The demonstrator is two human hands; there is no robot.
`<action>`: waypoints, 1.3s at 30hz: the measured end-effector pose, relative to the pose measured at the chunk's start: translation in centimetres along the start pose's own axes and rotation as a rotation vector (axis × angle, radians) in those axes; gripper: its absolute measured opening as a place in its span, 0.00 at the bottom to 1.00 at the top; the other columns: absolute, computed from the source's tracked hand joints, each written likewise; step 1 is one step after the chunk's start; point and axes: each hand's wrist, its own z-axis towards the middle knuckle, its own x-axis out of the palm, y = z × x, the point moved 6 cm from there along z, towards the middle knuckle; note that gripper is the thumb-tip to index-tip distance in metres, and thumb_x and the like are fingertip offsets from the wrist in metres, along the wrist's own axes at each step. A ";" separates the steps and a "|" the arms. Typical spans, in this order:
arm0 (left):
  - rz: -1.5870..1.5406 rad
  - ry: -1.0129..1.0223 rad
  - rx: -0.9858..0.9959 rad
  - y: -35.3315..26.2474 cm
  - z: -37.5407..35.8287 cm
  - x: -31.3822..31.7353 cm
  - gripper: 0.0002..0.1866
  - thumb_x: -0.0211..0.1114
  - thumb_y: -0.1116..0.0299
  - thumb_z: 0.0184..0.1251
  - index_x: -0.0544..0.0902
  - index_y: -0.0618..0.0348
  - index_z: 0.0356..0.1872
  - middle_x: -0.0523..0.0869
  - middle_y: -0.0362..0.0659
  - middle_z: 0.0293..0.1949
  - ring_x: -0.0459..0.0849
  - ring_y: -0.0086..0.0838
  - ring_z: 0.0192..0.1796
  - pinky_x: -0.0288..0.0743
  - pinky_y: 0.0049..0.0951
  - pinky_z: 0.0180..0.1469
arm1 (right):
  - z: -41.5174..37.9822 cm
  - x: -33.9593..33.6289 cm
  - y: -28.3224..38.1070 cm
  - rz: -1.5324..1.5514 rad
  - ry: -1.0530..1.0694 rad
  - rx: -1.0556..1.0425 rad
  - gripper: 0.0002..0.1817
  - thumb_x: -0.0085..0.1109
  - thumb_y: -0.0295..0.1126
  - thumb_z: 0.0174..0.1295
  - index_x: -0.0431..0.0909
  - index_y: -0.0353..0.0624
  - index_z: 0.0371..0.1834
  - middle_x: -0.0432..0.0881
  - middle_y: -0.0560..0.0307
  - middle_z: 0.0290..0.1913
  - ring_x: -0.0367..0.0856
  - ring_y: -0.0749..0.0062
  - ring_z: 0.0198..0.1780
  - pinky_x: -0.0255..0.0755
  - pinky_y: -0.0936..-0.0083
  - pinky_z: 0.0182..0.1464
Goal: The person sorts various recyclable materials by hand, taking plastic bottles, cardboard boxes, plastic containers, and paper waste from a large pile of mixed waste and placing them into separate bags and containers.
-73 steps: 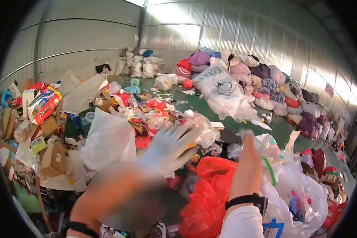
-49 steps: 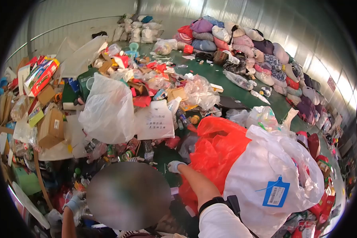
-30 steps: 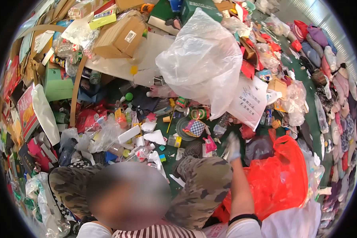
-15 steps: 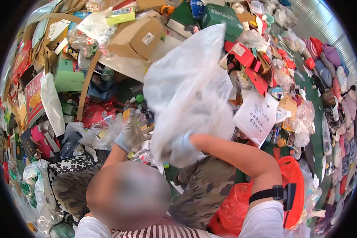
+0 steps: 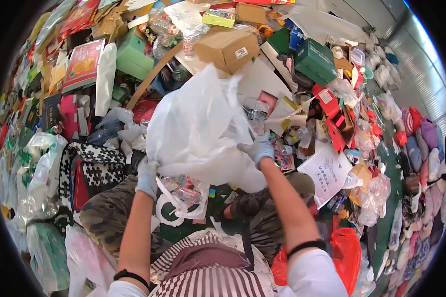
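Observation:
A large whitish translucent plastic bag [image 5: 198, 128] is spread out in front of me above my lap. At its lower left corner my left hand [image 5: 147, 177], in a pale work glove, is closed on the edge. My right hand [image 5: 259, 148], gloved too, is at the bag's right side, with thumb and fingers apart, the thumb against or very near the plastic. Below the bag, between my legs, lie a clear plastic bottle [image 5: 187, 194] and a white ring-shaped piece [image 5: 166, 218].
Mixed waste surrounds me: a brown cardboard box [image 5: 228, 49], a dark green box [image 5: 316, 62], a light green box [image 5: 133, 55], and a white printed sheet [image 5: 327, 173]. A black-and-white patterned bag [image 5: 101, 168] stands at left, a red plastic bag [image 5: 345, 255] at right. Clothes [image 5: 423, 213] are heaped along the right.
The bag has gone from bunched and swinging to spread wide. My left hand has come onto its lower edge. My right hand has moved right and up, its fingers now apart. The view has shifted.

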 end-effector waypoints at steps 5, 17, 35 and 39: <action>-0.164 -0.013 -0.324 8.4 -8.3 -3.4 0.20 0.57 0.73 0.44 0.75 0.59 0.44 0.78 0.44 0.40 0.77 0.33 0.43 0.74 0.37 0.47 | -5.1 19.0 0.0 0.369 0.600 -0.055 0.30 0.65 0.41 0.46 0.69 0.42 0.53 0.71 0.42 0.48 0.71 0.52 0.48 0.67 0.65 0.49; -0.560 0.615 -0.263 7.5 -4.9 -5.5 0.22 0.41 0.56 0.71 0.66 0.59 0.59 0.75 0.45 0.52 0.74 0.35 0.52 0.69 0.36 0.56 | -19.2 8.2 9.7 0.378 0.735 -0.648 0.22 0.58 0.33 0.52 0.71 0.44 0.52 0.78 0.44 0.43 0.80 0.62 0.41 0.73 0.73 0.43; 0.041 0.154 0.052 -10.6 -13.1 -2.9 0.20 0.57 0.56 0.64 0.73 0.52 0.55 0.79 0.40 0.43 0.78 0.31 0.43 0.73 0.30 0.43 | 8.3 -17.7 -7.8 -0.075 0.004 -0.498 0.23 0.40 0.43 0.64 0.68 0.48 0.59 0.70 0.58 0.58 0.68 0.69 0.57 0.60 0.74 0.61; -0.065 -0.040 -0.014 -8.0 -12.8 -7.5 0.18 0.57 0.58 0.62 0.74 0.49 0.53 0.79 0.39 0.42 0.78 0.32 0.43 0.72 0.30 0.44 | 9.7 -44.5 -28.4 0.084 -0.537 -0.104 0.21 0.42 0.44 0.63 0.71 0.46 0.55 0.74 0.60 0.52 0.71 0.69 0.51 0.64 0.75 0.56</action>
